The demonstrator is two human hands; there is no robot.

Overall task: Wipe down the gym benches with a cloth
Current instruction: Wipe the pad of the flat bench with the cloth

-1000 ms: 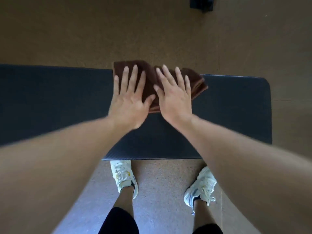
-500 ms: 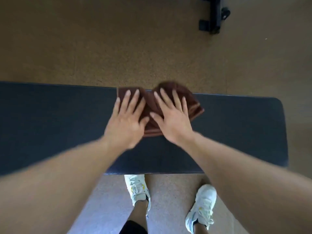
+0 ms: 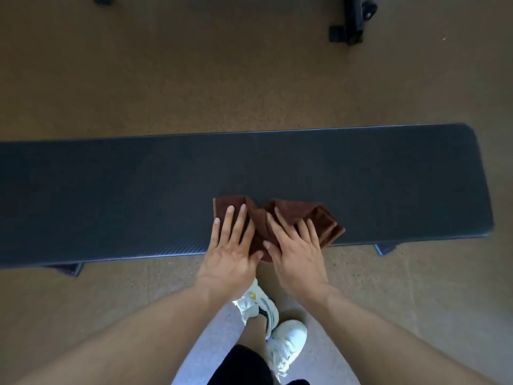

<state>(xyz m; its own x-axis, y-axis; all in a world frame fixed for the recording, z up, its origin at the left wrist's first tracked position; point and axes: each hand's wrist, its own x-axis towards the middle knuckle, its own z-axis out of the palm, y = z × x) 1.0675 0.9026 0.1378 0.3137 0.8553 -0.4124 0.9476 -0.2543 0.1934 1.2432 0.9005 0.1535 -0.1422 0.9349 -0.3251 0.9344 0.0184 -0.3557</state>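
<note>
A long black padded gym bench runs across the view from the left edge to its rounded right end. A folded brown cloth lies bunched at the bench's near edge, slightly overhanging it. My left hand presses flat on the cloth's left part with straight, spread fingers. My right hand presses flat on the right part, fingers straight. The two hands lie side by side, thumbs nearly touching, and cover much of the cloth.
Tan speckled floor surrounds the bench. The black foot of another machine stands at the far right. Bench feet peek out under the near edge. My white shoes stand just in front of the bench.
Both hands have drawn the cloth from the bench's far edge across the pad to the near edge. The view has shifted back, showing more floor beyond the bench.
</note>
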